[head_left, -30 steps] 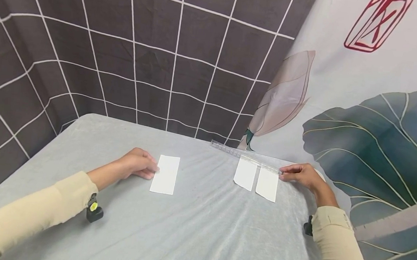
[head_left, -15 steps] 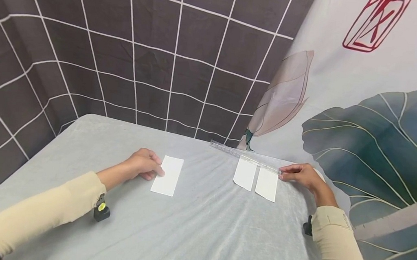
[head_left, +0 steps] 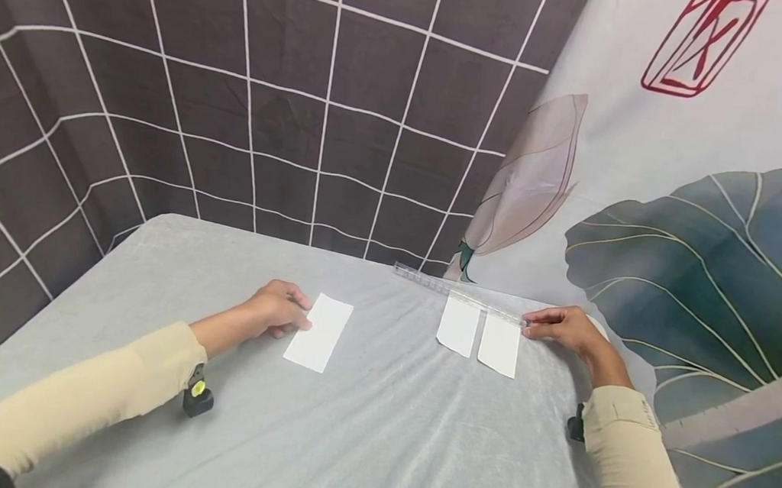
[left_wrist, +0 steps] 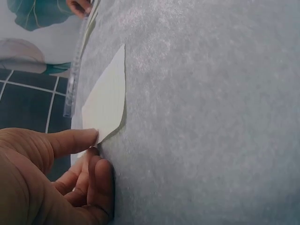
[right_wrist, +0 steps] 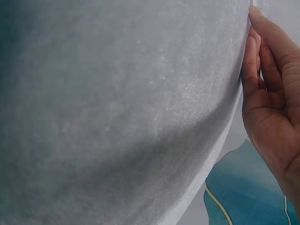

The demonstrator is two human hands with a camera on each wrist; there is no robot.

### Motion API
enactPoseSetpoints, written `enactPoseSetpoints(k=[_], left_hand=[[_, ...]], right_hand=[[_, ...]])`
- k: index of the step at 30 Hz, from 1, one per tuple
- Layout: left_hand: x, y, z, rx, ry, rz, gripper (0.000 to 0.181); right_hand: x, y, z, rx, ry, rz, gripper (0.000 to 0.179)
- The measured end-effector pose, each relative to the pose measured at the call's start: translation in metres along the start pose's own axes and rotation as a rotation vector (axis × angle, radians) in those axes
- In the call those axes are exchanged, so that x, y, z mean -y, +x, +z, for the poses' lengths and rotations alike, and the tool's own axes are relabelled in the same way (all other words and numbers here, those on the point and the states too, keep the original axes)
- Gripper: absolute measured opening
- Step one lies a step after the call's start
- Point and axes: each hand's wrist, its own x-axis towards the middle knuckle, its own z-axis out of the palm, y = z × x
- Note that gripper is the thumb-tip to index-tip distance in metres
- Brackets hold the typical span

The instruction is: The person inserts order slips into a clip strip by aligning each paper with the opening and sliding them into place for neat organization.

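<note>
My left hand [head_left: 278, 309] pinches the left edge of a white rectangular piece of paper [head_left: 320, 333] between thumb and fingers. In the left wrist view the thumb lies on top of that paper [left_wrist: 108, 101], with the other fingers curled below its edge. Farther right, my right hand [head_left: 563, 329] pinches the right end of a clear ruler [head_left: 423, 279]. Two smaller white paper pieces [head_left: 459, 326] lie side by side against the ruler, their lower edges cut at a slant. The right wrist view shows the right hand [right_wrist: 276, 93] at the cloth's edge; only a sliver of ruler shows there.
A light grey cloth [head_left: 375, 442] with wrinkles covers the table. Behind it hangs a dark curtain with white grid lines [head_left: 290, 129]. A white curtain with leaf prints [head_left: 692, 275] hangs close on the right.
My left hand has moved right and taken hold of the paper's edge. The paper's far end has swung to the right, so it lies more slanted. The right hand and ruler stay put.
</note>
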Motion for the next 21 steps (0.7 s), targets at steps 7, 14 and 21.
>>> enactPoseSetpoints(k=[7, 14, 21], left_hand=[[-0.001, 0.002, 0.007, -0.011, -0.021, 0.028, 0.044], [-0.005, 0.003, 0.012, 0.001, -0.044, 0.057, 0.041], [-0.004, 0.007, 0.018, 0.016, -0.052, 0.064, 0.037]], right_hand=[[-0.001, 0.002, -0.001, 0.000, 0.005, -0.011, 0.054], [-0.002, 0.002, 0.000, -0.006, 0.009, -0.010, 0.053], [-0.002, 0.002, 0.000, -0.011, 0.010, -0.023, 0.052]])
